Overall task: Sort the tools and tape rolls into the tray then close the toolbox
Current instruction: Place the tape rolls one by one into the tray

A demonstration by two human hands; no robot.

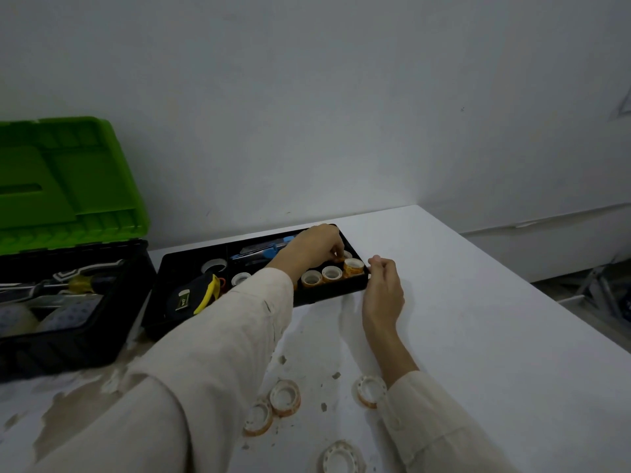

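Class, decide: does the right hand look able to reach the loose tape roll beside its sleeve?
Probably yes: the loose tape roll lies uncovered on the table, and the right hand need only release the tray and draw back.

Chipped white table; grey wall behind

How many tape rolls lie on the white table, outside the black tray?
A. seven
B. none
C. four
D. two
C: a pair of rolls, a third roll to their right and a fourth roll at the lower edge lie on the table, outside the tray.
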